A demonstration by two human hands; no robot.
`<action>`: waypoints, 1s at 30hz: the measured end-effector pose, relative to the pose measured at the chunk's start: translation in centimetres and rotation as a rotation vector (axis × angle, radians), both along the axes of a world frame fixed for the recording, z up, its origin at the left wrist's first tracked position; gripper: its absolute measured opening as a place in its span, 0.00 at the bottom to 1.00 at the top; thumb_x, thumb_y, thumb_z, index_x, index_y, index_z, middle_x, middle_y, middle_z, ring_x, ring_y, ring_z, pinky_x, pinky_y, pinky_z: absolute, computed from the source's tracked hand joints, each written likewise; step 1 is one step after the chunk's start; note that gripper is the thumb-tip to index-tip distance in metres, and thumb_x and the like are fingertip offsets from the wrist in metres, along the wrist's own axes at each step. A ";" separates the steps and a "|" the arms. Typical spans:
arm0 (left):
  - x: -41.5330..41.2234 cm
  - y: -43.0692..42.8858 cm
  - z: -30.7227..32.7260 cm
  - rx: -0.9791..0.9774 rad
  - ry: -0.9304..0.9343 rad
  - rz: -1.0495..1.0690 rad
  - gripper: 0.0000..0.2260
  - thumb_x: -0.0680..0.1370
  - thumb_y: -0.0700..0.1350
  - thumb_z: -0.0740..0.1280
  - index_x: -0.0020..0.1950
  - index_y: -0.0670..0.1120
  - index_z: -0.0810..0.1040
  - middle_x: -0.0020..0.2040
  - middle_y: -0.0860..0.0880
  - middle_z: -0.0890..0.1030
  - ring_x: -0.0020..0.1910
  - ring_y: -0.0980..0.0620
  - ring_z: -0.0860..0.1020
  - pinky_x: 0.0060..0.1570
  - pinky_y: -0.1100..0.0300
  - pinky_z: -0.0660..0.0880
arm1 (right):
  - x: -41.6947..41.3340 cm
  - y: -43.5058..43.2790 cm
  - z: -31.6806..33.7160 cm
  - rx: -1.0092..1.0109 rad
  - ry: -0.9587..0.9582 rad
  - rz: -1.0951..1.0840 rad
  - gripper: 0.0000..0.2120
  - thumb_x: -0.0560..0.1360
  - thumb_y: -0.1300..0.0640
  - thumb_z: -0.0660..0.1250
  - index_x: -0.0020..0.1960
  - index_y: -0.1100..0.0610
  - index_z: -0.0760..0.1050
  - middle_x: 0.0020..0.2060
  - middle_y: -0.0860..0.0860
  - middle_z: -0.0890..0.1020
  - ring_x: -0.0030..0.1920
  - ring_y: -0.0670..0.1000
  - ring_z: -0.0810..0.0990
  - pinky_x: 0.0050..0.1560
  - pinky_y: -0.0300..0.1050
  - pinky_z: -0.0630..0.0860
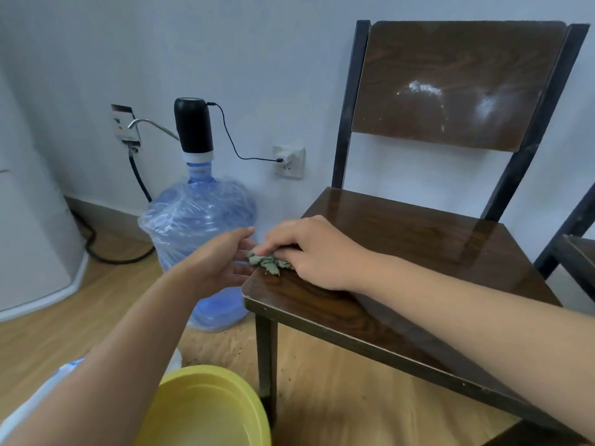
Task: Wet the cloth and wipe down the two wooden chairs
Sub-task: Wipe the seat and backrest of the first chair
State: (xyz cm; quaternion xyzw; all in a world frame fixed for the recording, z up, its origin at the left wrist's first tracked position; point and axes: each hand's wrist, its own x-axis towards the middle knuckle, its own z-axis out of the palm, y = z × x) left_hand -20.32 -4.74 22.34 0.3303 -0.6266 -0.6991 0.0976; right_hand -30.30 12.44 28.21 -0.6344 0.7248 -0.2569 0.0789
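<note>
A dark wooden chair [418, 239] with a black metal frame stands against the wall; its seat shines wet and its backrest [450, 82] carries whitish smears. My right hand [318, 252] presses a crumpled grey-green cloth [269, 261] onto the seat's left edge. My left hand [222, 255] is held open just off that edge, palm toward the seat, its fingertips touching or almost touching the cloth. Part of a second chair [576, 249] shows at the right border.
A yellow basin [209, 410] sits on the wooden floor at the bottom, near the chair's front leg. A large blue water jug [199, 226] with a black pump stands left of the chair. Cables run to wall sockets. A white appliance fills the far left.
</note>
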 end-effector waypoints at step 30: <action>-2.1 3.2 4.0 -0.190 -0.107 -0.046 0.17 0.83 0.53 0.64 0.64 0.44 0.82 0.57 0.44 0.80 0.48 0.46 0.79 0.50 0.52 0.76 | -3.5 13.7 0.9 0.044 -0.001 -0.179 0.20 0.79 0.71 0.64 0.54 0.50 0.88 0.58 0.42 0.85 0.60 0.43 0.80 0.66 0.42 0.76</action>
